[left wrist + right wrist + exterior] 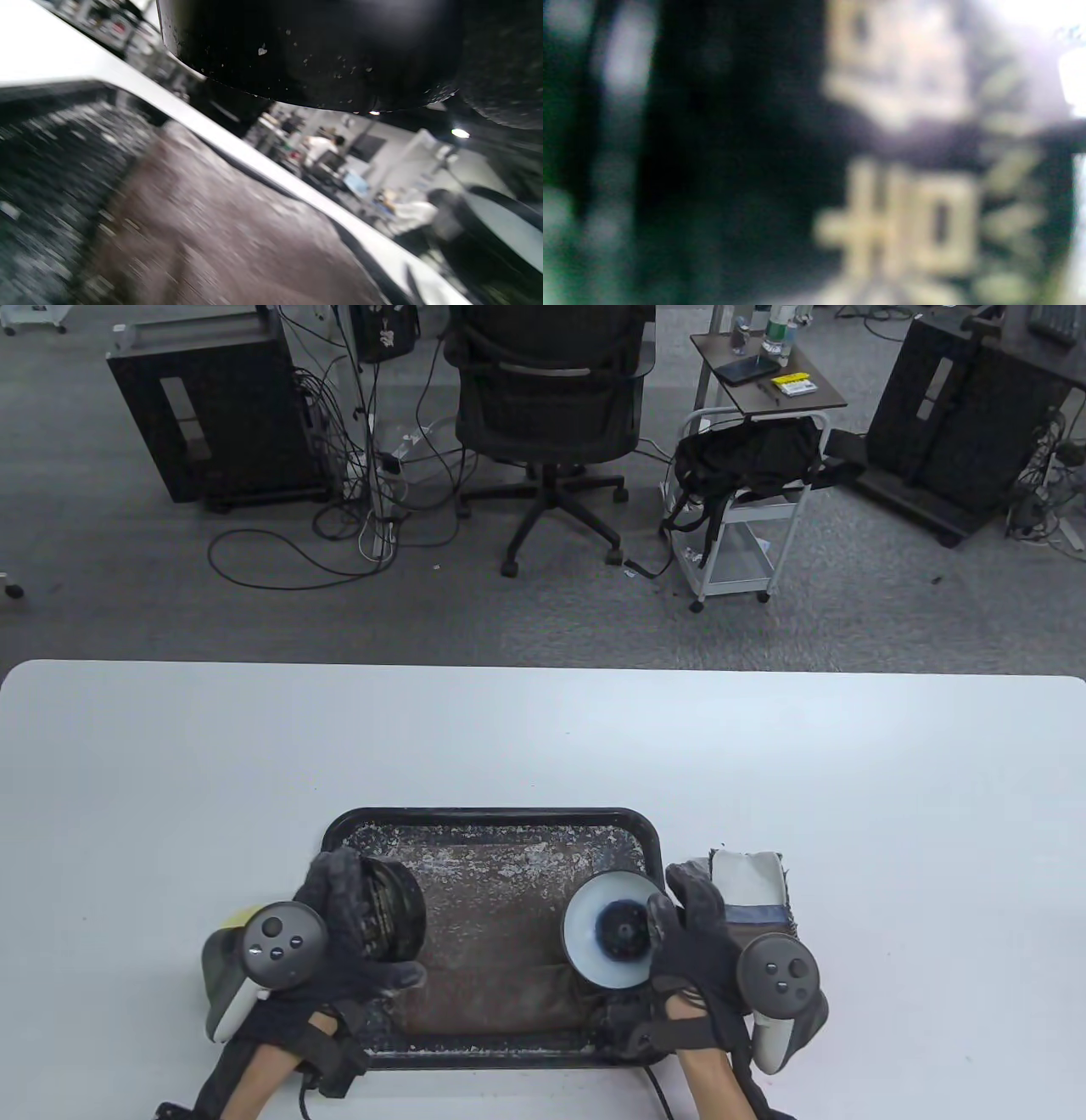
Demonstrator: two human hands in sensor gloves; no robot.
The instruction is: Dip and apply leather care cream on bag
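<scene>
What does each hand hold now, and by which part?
The left hand grips a round black lid by its rim. The right hand holds the open cream jar at its right side.

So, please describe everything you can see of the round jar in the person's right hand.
The round jar with a white rim and dark blue-black inside is open, no lid on it. It is tilted, its mouth facing up toward the table camera, above the right part of the black speckled tray. The right hand holds it from the right side, fingers curled on its rim. The right wrist view shows only blurred pale print on a dark surface, probably its label.
</scene>
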